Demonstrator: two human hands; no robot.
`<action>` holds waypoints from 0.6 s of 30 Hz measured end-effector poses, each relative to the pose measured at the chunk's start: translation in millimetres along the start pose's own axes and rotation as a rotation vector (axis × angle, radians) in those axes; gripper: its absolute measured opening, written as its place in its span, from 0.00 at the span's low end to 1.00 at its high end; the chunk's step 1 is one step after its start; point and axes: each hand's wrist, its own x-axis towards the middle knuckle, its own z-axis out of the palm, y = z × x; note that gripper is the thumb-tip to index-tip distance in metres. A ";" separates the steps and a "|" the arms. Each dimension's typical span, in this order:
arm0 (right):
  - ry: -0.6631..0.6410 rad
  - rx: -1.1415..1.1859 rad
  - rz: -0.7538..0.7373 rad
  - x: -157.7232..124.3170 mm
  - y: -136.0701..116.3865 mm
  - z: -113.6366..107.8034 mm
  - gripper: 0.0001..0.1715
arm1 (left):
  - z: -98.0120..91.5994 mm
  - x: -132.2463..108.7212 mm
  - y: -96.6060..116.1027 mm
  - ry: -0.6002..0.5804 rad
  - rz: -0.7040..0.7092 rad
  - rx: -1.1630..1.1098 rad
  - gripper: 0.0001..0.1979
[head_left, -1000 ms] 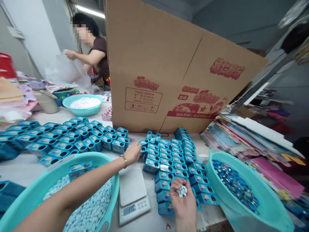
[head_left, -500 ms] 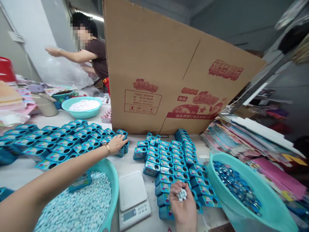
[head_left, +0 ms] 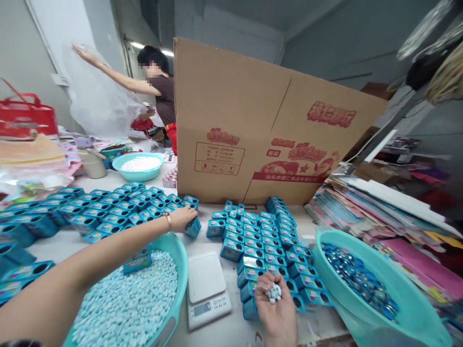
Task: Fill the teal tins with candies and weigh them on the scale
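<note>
My left hand (head_left: 183,218) is closed on a small blue tin (head_left: 193,227) at the right end of the left group of tins (head_left: 119,210). Palm up, my right hand (head_left: 277,306) cups several pale blue candies (head_left: 274,292) in its curled fingers, over the near part of the right group of tins (head_left: 253,244). Under my left forearm is a turquoise basin (head_left: 183,270) full of pale candies (head_left: 133,303), with one blue tin (head_left: 137,260) lying on them. A white scale (head_left: 207,279) stands between the basin and the right group.
A large cardboard box (head_left: 231,106) stands behind the tins. At right are a basin (head_left: 408,299) of shiny blue pieces (head_left: 358,279) and stacked printed sheets (head_left: 383,207). A basin of white candies (head_left: 139,164) sits at back left. Beyond, a person (head_left: 164,94) holds up clear plastic (head_left: 97,106).
The view has shifted, so things sit slightly lower and further right. My left hand has taken hold of a tin and tilted it. The other person's arm has risen with the plastic.
</note>
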 end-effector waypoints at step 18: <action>-0.057 0.036 -0.061 -25.0 -15.8 -5.5 0.07 | -35.9 -34.2 159.4 -0.144 0.011 -0.098 0.21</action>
